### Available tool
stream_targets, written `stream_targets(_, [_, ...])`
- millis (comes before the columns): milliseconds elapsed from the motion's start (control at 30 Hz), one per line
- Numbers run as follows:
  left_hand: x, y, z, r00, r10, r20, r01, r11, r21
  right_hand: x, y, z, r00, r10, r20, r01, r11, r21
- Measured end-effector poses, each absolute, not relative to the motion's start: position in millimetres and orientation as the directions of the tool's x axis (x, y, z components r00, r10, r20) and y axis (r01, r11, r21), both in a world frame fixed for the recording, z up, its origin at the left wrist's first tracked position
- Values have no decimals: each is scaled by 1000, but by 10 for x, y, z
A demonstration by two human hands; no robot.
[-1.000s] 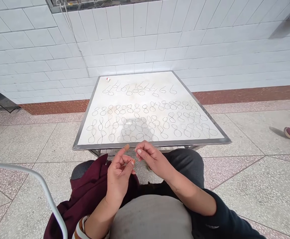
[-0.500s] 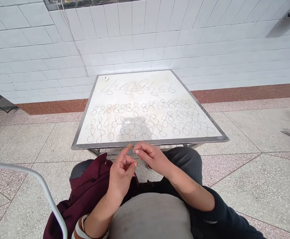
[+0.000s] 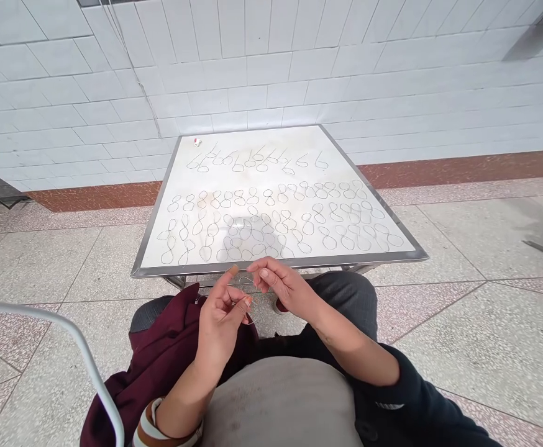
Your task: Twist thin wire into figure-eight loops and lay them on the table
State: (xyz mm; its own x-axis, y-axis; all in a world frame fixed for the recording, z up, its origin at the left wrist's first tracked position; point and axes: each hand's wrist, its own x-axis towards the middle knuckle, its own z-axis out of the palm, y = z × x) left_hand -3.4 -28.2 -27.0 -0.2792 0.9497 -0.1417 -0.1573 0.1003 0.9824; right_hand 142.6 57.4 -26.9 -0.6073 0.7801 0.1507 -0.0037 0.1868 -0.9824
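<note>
My left hand (image 3: 225,313) pinches a thin wire bent into loops (image 3: 251,321) between thumb and fingers, its index finger stretched upward. The wire's upper loop (image 3: 247,279) rises toward my right hand (image 3: 278,282), whose curled fingertips are closed at its edge. Both hands are in front of the table's near edge, above my lap. On the white tabletop (image 3: 234,186) lie several rows of wires bent like figure eights (image 3: 327,238). Farther back are several wires with one loop and a straight tail (image 3: 321,161). Exact fingertip contact on the right is hard to make out.
The table has a grey metal rim (image 3: 378,257). A small white and red object (image 3: 197,143) sits in its far left corner. Behind stands a white tiled wall (image 3: 271,68) with a hanging cord (image 3: 143,90). A curved grey tube (image 3: 73,338) is at my left.
My right hand has turned slightly, and its fingers have shifted a little. The wire's upper loop now shows between my hands. My left hand has moved slightly left.
</note>
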Motion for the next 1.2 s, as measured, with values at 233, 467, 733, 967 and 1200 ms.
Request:
stream_targets(233, [-39,-282,-248,-279,952,-126,-158,84,984,1390,524,-255,-618,784,53,2,70,-998])
stream_targets(467, [-51,-275,-274,-267,953,-143,-141,108,984,1338,492,-309,-540,799,265,137,393,-909])
stream_targets(733, [-10,-286,-304,-249,957,-152,-181,108,977,1284,407,-375,-471,822,319,280,483,-830])
stream_targets(967, [-7,-260,-408,-342,932,-121,-221,46,974,1293,420,-344,-481,814,326,206,466,-860])
stream_targets(1200, [3,-279,-373,-310,945,-107,-205,44,978,1306,432,-394,-438,854,282,160,382,-910])
